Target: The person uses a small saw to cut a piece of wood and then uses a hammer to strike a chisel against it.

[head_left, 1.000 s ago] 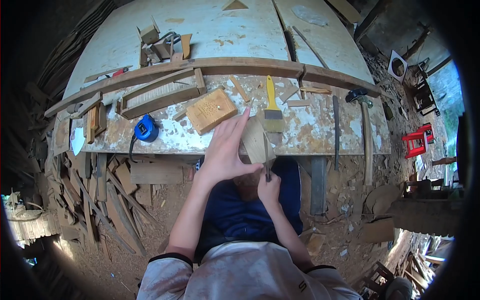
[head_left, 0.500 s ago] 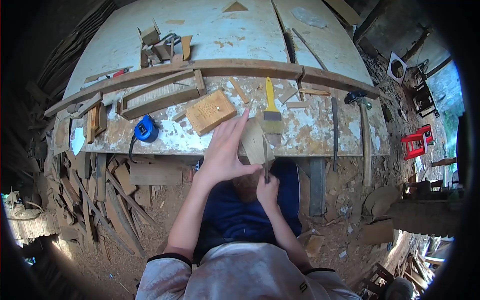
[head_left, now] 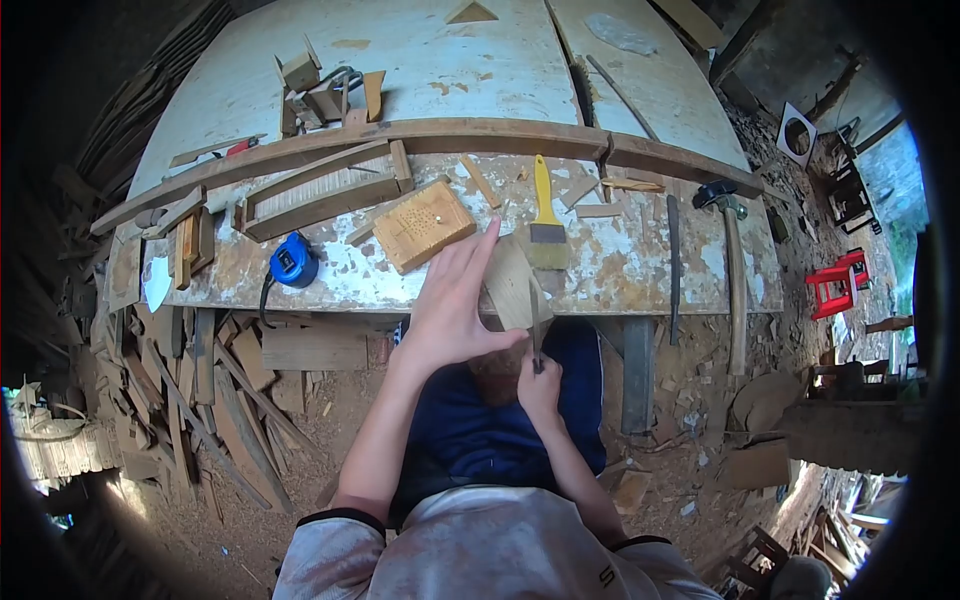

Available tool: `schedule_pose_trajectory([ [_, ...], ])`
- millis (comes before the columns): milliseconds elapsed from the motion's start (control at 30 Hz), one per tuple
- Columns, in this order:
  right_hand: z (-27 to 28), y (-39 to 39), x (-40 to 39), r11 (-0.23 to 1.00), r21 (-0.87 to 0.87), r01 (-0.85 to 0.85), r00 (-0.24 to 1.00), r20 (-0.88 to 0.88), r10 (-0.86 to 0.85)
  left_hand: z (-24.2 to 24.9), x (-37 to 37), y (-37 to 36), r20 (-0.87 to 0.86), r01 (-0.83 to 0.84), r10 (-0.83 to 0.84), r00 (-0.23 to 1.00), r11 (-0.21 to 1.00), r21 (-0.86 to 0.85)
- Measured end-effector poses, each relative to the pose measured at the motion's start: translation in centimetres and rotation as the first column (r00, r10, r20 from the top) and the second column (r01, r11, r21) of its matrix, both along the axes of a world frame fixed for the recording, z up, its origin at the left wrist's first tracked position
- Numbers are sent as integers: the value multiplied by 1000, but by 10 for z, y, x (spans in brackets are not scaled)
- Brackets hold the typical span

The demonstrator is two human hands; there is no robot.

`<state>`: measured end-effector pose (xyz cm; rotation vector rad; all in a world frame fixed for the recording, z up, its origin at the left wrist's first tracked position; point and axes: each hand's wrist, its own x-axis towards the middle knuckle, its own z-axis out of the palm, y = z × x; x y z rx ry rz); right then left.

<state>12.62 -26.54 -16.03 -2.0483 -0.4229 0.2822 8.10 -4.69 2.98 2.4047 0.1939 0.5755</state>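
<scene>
At the bench's near edge lies a flat piece of wood (head_left: 511, 279), its near corner reaching out past the edge. My left hand (head_left: 452, 310) rests along its left side, fingers stretched out and thumb spread toward the near corner. A narrow-bladed tool (head_left: 537, 322) is in my right hand (head_left: 540, 388), fingers wrapped round its handle below the bench edge. Its thin blade points away from me and overlaps the right side of the wood. Beyond my left fingertips sits a wooden block (head_left: 422, 226) dotted with small holes.
A yellow-handled brush (head_left: 545, 205) lies just right of the wood. Farther right are a dark metal bar (head_left: 673, 270) and a hammer (head_left: 735, 280), both overhanging the edge. A blue tape measure (head_left: 293, 260) lies left. A long wooden beam (head_left: 480, 131) crosses the bench.
My right hand and the bladed tool have drawn slightly back toward me. My left hand keeps its place beside the wood, and the view has shifted a little.
</scene>
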Motion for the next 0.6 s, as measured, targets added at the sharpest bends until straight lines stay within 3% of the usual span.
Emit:
schedule_pose_trajectory([
  [67, 27, 12, 1, 1000, 4, -30, 999, 16, 30, -2, -5, -5, -25, 9, -10, 1000, 999, -32],
  [167, -29, -3, -3, 999, -24, -24, 998, 50, 25, -2, -3, -2, -20, -4, 4, 1000, 1000, 0],
  [367, 22, 8, 7, 999, 29, -22, 995, 99, 19, -5, -2, -2, 0, 12, -12, 1000, 1000, -11],
  [467, -41, -3, -6, 999, -41, 11, 997, 76, -7, -1, -3, -3, -26, 0, 0, 1000, 1000, 5],
  [500, -34, -4, -12, 999, -42, 3, 1000, 15, -3, -1, -2, -2, -8, 3, -3, 1000, 1000, 17],
  [600, -10, -4, -1, 999, -48, 16, 998, 58, -13, -8, -4, -2, 3, 5, -5, 1000, 1000, 10],
])
